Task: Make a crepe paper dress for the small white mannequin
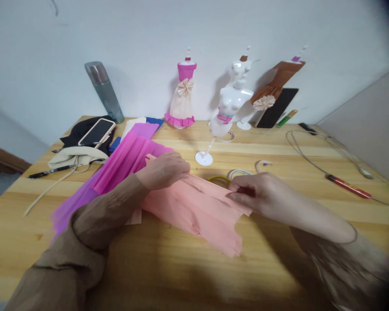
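A creased sheet of salmon-pink crepe paper (201,211) lies across the middle of the wooden table (168,276). My left hand (165,169) rests curled on its upper left end and presses it down. My right hand (262,194) pinches the paper's right edge between thumb and fingers. Under the left end lie pleated magenta crepe paper (126,162) and a purple sheet (71,207). Just beyond the hands stands a tilted bare white mannequin (228,108) with a pink band at its waist.
Against the wall stand a mannequin in a pink and cream dress (183,97), a brown paper dress form (275,86), a dark tablet (277,108) and a grey bottle (104,91). A phone (96,131) lies on dark cloth at left. A tape roll (238,173), a red tool (348,186) and a cable (307,157) lie to the right.
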Motion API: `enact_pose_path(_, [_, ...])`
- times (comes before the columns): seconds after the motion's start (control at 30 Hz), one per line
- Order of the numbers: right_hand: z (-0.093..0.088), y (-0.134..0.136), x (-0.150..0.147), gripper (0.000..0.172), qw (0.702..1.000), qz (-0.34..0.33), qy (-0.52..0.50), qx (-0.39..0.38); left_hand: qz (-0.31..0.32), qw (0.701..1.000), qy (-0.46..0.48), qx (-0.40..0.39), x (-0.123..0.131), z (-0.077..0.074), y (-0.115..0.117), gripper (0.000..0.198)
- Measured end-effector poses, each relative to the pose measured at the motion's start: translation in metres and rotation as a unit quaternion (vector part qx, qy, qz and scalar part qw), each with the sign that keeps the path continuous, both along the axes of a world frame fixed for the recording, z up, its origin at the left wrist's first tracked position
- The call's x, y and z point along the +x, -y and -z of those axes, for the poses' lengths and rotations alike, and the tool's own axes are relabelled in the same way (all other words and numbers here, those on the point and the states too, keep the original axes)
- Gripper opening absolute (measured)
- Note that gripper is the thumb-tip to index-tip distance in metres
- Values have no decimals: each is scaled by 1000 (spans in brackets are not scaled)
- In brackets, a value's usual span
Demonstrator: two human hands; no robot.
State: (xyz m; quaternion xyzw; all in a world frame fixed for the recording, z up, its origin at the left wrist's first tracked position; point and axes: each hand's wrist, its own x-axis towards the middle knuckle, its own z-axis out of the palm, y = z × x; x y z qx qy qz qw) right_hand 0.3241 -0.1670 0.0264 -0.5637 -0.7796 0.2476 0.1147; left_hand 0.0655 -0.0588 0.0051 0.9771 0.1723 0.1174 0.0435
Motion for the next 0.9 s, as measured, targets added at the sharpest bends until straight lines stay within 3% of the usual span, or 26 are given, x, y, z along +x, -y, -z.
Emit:
enact_pose_path(0.33, [4,-21,27,45,980,33,-141,-136,-110,979,88,-147,-34,-15,-31,18])
enact_pose_path(0.5, [11,-30,36,48,968,52,-164,-183,-196,898,181,-350,-38,-13,-34,12])
enact_pose_path(0.6, [14,-33,39,50,967,61,-160,-191,-219,853,224,-418,-39,-11,-34,16])
enact_pose_path(0.73, [18,-35,41,52,965,59,-162,-199,-228,828,238,-453,-39,-14,-32,20])
enact_pose_path(0.9, [22,-35,44,53,964,51,-159,-207,-221,840,239,-434,-41,-15,-33,31])
